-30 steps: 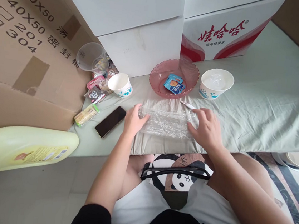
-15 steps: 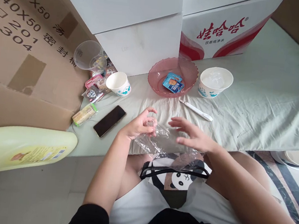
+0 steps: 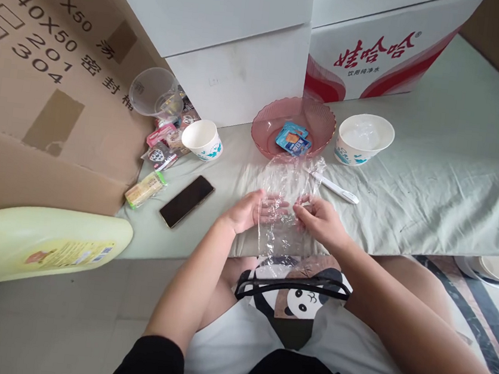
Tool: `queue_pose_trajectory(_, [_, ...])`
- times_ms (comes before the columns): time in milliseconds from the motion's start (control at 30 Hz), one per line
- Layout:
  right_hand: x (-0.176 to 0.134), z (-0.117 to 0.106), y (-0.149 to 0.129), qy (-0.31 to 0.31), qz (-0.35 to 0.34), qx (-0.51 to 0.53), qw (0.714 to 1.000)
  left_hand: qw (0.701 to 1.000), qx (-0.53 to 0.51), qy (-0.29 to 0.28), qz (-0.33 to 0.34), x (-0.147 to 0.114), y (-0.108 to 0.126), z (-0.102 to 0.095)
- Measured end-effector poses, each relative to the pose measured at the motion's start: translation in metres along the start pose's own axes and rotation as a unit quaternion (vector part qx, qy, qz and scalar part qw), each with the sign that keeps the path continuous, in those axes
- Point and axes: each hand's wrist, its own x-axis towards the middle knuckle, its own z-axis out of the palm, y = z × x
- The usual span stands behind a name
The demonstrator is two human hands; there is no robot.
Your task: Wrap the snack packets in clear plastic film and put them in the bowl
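Observation:
A thin, crinkled piece of clear plastic film (image 3: 273, 238) hangs between my hands above the table's front edge and my lap; whether it is a bag or a sheet I cannot tell. My left hand (image 3: 258, 209) is open, its straight fingers showing through the film. My right hand (image 3: 320, 219) pinches the film's right side between thumb and fingers. Beyond it the film's upper end overlaps the front of a pink ribbed bowl (image 3: 263, 122) holding blue snack packets (image 3: 294, 138). A white pen-shaped cutter (image 3: 337, 189) lies past my right hand, its tip partly behind the film.
A black phone (image 3: 187, 201), a wrapped snack (image 3: 145, 189), a paper cup (image 3: 203, 140) and a tilted clear tub (image 3: 154, 92) with packets are on the left. A paper bowl (image 3: 362, 143) holds clear plastic. Boxes (image 3: 240, 72) stand behind; a yellow bottle (image 3: 44, 248) is front left.
My right hand has closed on the film, having been open beside it. The film has spread and risen toward the pink bowl. My left hand has shifted right, its fingers now straightened.

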Motion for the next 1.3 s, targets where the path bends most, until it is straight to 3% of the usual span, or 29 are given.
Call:
queue_pose_trajectory(67, [0.001, 0.000, 0.002, 0.017, -0.010, -0.001, 1.000, 0.997, 0.078, 0.012, -0.002, 0.001, -0.002, 0.008])
queue_pose_trajectory(200, [0.003, -0.003, 0.006, 0.052, -0.059, 0.020, 0.997, 0.983, 0.168, 0.060, 0.055, -0.001, 0.000, 0.010])
queue_pose_trajectory(467, [0.008, -0.008, 0.012, 0.110, -0.174, 0.094, 0.974, 0.981, 0.088, 0.017, 0.175, -0.009, 0.000, 0.006])
queue_pose_trajectory(633, [0.010, -0.008, 0.014, 0.146, -0.155, 0.127, 0.969, 0.955, 0.125, 0.041, 0.268, -0.007, 0.000, -0.001])
queue_pose_trajectory(800, [0.011, -0.009, 0.008, 0.169, -0.094, 0.203, 0.960, 0.892, 0.313, 0.085, 0.313, -0.006, -0.002, -0.014])
queue_pose_trajectory(933, [0.013, -0.012, 0.000, 0.144, -0.042, 0.216, 0.965, 0.820, 0.439, 0.077, 0.360, -0.010, -0.003, -0.012])
queue_pose_trajectory(1033, [0.013, -0.016, -0.001, 0.120, -0.024, 0.169, 0.978, 0.791, 0.477, 0.076, 0.377, -0.015, -0.004, -0.006])
queue_pose_trajectory(1133, [0.013, -0.017, 0.002, 0.068, -0.019, 0.152, 0.986, 0.780, 0.489, 0.100, 0.379, -0.019, -0.005, -0.004])
queue_pose_trajectory(1300, [0.014, -0.017, 0.005, 0.016, -0.030, 0.046, 0.998, 0.789, 0.451, 0.124, 0.397, -0.013, -0.009, -0.014])
